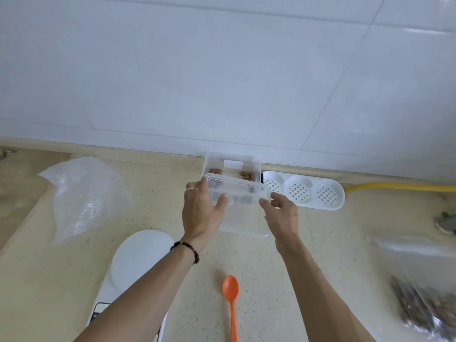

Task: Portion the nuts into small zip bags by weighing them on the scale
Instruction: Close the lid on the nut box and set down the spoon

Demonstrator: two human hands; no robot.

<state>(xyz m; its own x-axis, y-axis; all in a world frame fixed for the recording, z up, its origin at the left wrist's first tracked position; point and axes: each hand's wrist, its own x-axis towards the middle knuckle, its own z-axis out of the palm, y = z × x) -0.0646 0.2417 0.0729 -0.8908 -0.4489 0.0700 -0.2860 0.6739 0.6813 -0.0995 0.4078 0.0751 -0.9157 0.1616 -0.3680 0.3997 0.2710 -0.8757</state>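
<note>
At twelve o'clock, by the wall, the left hand (201, 213) and right hand (281, 215) each grip an end of the clear lid (237, 193), held tilted above the box (232, 166) of nuts (245, 175). At seven o'clock sits the scale (138, 257); the spoon (230, 292) lies at six. A slipping lid could knock the box and scatter nuts.

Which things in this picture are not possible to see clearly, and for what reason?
- Scale, head view: the left forearm covers its display, so no reading.
- Nuts in the clear container: the lid, held by the left hand and right hand, hides most; amount unclear.
- Bags at right: blurred and cut by the frame edge; number unclear.
- Orange spoon: handle end cut off at the bottom.
</note>
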